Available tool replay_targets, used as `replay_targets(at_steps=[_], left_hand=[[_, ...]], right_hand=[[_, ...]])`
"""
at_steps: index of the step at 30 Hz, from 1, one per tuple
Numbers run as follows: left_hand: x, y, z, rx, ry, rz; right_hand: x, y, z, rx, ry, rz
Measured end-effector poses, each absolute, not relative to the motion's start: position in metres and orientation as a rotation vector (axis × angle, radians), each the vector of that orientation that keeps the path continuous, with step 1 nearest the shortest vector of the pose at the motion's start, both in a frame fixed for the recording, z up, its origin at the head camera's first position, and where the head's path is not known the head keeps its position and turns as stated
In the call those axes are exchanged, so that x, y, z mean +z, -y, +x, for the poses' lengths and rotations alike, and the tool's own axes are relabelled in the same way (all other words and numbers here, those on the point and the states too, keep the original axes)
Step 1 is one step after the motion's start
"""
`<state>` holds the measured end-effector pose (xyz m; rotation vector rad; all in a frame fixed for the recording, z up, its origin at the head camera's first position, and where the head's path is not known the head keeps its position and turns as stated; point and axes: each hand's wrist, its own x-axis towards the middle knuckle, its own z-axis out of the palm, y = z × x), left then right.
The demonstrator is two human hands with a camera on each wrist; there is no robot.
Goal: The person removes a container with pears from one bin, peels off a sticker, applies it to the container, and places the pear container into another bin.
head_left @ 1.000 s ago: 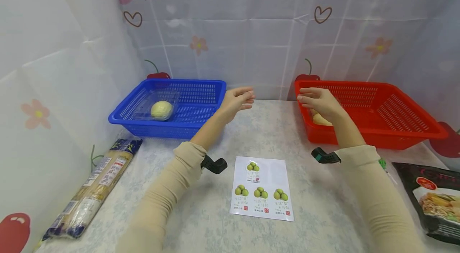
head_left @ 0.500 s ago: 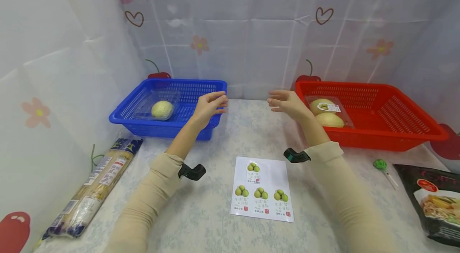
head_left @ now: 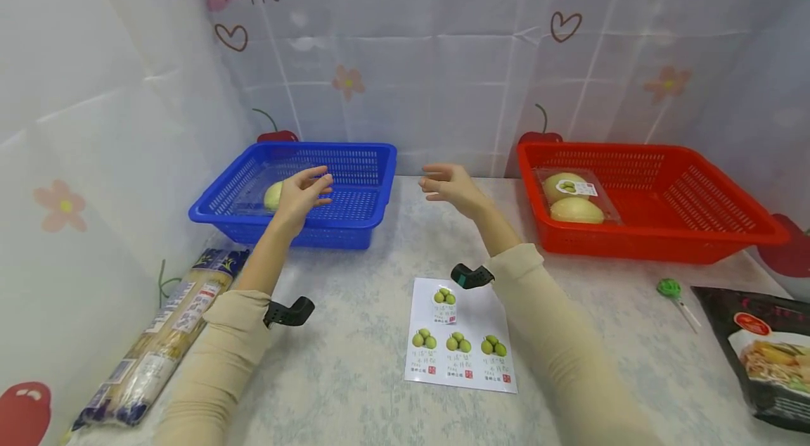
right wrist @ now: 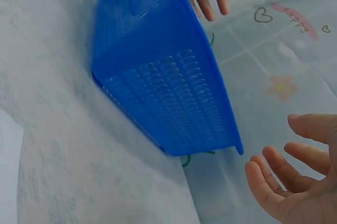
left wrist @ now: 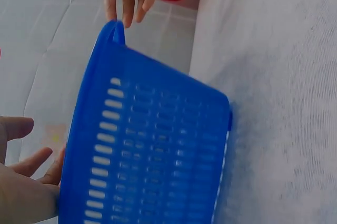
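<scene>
My left hand [head_left: 304, 196] hovers over the front of the blue basket [head_left: 335, 236], fingers loosely bent and holding nothing. Behind it, partly covered, a pale round fruit [head_left: 272, 198] lies in a clear plastic box inside that basket. My right hand [head_left: 452, 187] hangs in the air just right of the blue basket, its fingers relaxed and apart from any object. In the right wrist view, the right hand's fingers [right wrist: 281, 179] are spread, with the blue basket's side wall [right wrist: 168, 97] beyond them. The left wrist view has the basket wall [left wrist: 158, 129] close up.
A red basket [head_left: 645, 242] at right holds a clear box with two pale fruits [head_left: 572, 200], one stickered. A sticker sheet [head_left: 474, 302] lies mid-table. Bagged dried noodles [head_left: 171, 340] lie left; a green lollipop [head_left: 669, 288] and black noodle packet [head_left: 759, 347] lie right.
Both hands have moved left, from the gap between the baskets and the red basket's edge toward the blue basket. The boxed fruits in the red basket have come into full view.
</scene>
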<state>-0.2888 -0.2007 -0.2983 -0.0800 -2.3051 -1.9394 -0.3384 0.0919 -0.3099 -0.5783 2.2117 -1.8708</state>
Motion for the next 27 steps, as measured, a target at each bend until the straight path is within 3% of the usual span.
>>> replay_targets(at_steps=[6, 27], left_hand=[[-0.299, 0.236, -0.283, -1.814, 2.325, 0.074], [-0.283, 0.313, -0.286, -1.447, 2.673, 0.22]], right_hand=[[-0.311, -0.058, -0.339, -1.879, -2.23, -0.556], [-0.298, 0.031, -0.33, -1.752, -2.259, -0.669]])
